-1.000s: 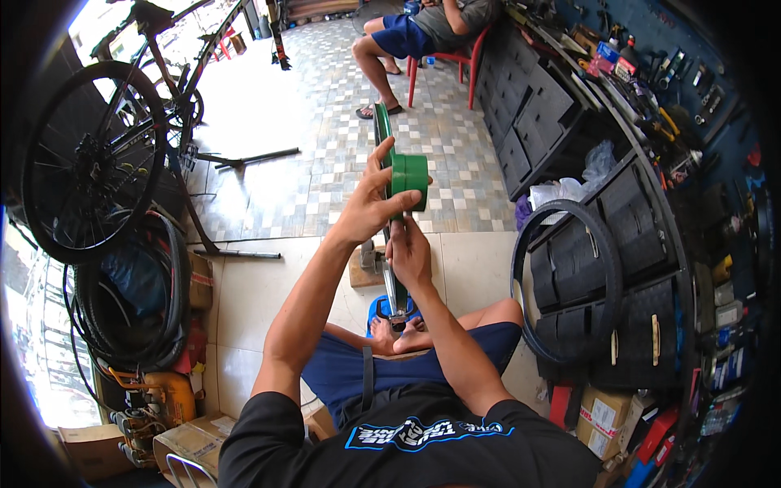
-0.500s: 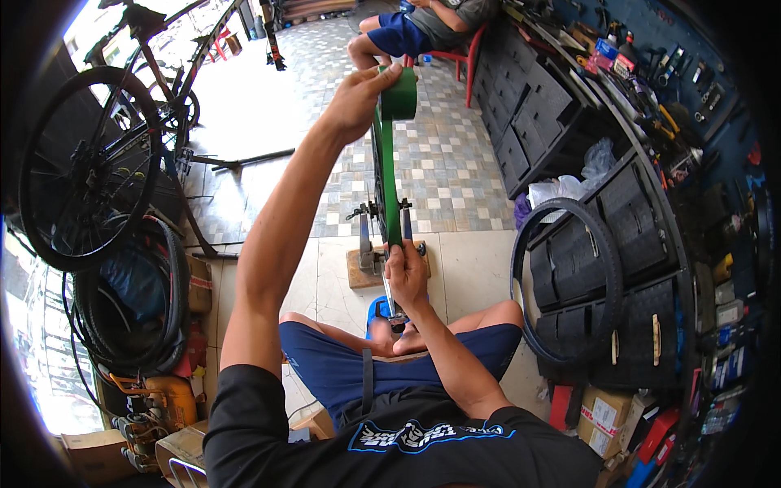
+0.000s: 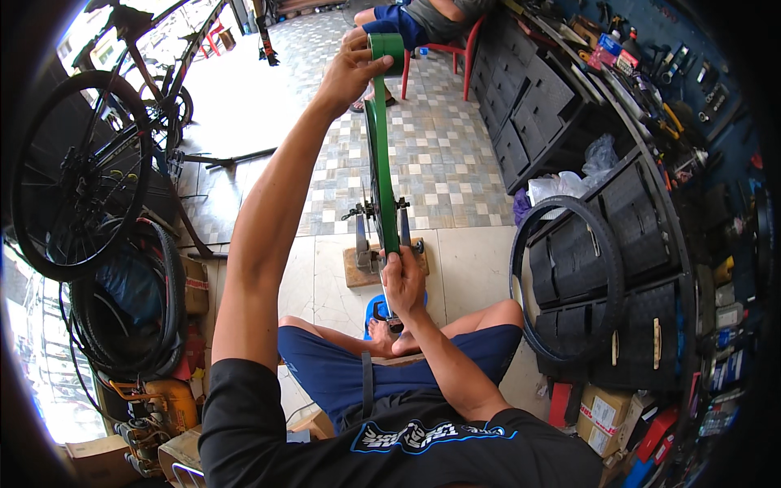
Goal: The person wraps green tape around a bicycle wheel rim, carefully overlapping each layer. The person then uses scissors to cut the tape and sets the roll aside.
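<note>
My left hand [image 3: 351, 71] is raised at arm's length, its fingers and thumb closed around a roll of green tape [image 3: 389, 54]. A long green tape strip [image 3: 384, 154] runs from the roll down along the edge of a bicycle wheel [image 3: 373, 150], which is seen nearly edge-on. Lower down, my right hand [image 3: 404, 281] is closed at the wheel's near side, thumb and fingers pinching the rim and the tape's lower end. The wheel stands upright in a truing stand [image 3: 363, 233] with a wooden base [image 3: 358, 267].
To the right, a loose tyre [image 3: 521, 285] leans against black drawers [image 3: 606, 268] below a crowded tool bench. A bicycle [image 3: 89, 163] and a pile of tyres [image 3: 122, 301] stand left. Ahead, another person [image 3: 423, 24] sits on a red chair [image 3: 469, 61].
My left hand has moved up and farther away with the tape roll, drawing the strip longer. My right hand has shifted slightly down and stays at the rim.
</note>
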